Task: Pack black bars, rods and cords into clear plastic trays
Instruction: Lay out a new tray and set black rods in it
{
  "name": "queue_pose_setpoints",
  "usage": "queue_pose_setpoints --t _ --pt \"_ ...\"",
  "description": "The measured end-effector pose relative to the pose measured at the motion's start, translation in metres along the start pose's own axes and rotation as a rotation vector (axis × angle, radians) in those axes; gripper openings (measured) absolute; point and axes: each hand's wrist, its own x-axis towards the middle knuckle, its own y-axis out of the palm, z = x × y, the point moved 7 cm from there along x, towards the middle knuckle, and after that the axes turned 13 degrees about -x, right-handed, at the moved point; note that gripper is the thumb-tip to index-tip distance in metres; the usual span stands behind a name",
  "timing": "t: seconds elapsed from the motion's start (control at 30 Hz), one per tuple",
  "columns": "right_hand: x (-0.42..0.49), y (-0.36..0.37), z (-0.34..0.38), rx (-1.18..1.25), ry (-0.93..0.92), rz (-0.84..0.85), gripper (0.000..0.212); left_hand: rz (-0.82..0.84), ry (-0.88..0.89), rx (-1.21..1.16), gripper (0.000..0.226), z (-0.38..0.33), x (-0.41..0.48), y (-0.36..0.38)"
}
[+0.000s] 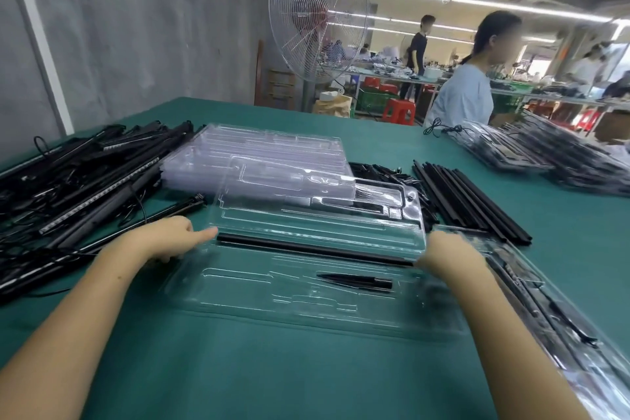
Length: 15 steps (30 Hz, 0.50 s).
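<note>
Rod [313, 251] lies crosswise in tray [238, 286]; left hand [170, 237] at its left end, right hand [446, 254] gripping right end.

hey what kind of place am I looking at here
Most likely a factory packing floor. Piles of black bars and stacked clear plastic trays cover a green-clothed table, an industrial fan stands behind it, and other workers stand at long benches.
</note>
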Motion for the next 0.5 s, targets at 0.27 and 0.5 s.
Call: queue_pose_setpoints --t 0.27,0.5 --pt "0.012 0.007 -0.010 0.171 0.061 0.004 0.030 0.042 0.142 -0.103 0.029 0.000 -0.003 -0.008" --pt "0.014 0.004 0.002 0.144 -0.005 -0.112 0.017 -0.118 0.140 -0.128 0.019 0.001 0.006 -0.002"
